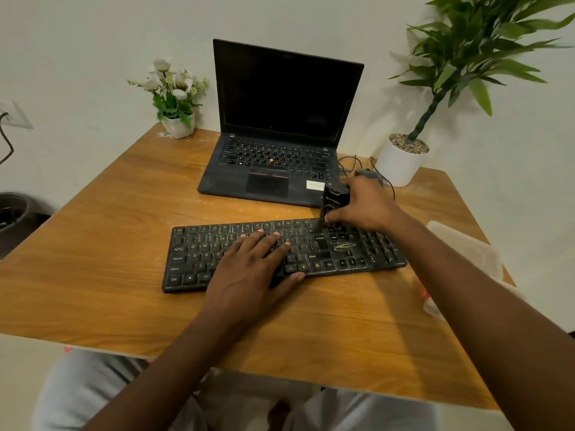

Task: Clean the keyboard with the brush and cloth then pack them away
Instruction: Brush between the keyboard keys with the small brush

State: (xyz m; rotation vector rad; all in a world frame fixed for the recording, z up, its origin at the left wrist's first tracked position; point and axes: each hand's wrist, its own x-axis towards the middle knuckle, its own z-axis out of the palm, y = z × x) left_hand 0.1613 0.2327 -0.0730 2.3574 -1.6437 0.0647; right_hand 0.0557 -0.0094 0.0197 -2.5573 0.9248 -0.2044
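Note:
A black, dusty keyboard [367, 250] lies across the middle of the wooden table [109, 244]. My left hand [252, 269] rests flat on its middle keys, fingers spread, thumb at the front edge. My right hand [364, 206] grips a black brush [334, 202] with a printed handle, its tip touching the keyboard's top row near the right of the main key block. No cloth can be made out.
An open black laptop [280, 119] stands behind the keyboard. A white flower pot [179, 126] sits at the back left, a potted green plant [401, 163] at the back right with a mouse and cable [367, 173] beside it. A clear plastic box [466, 247] sits at the right edge.

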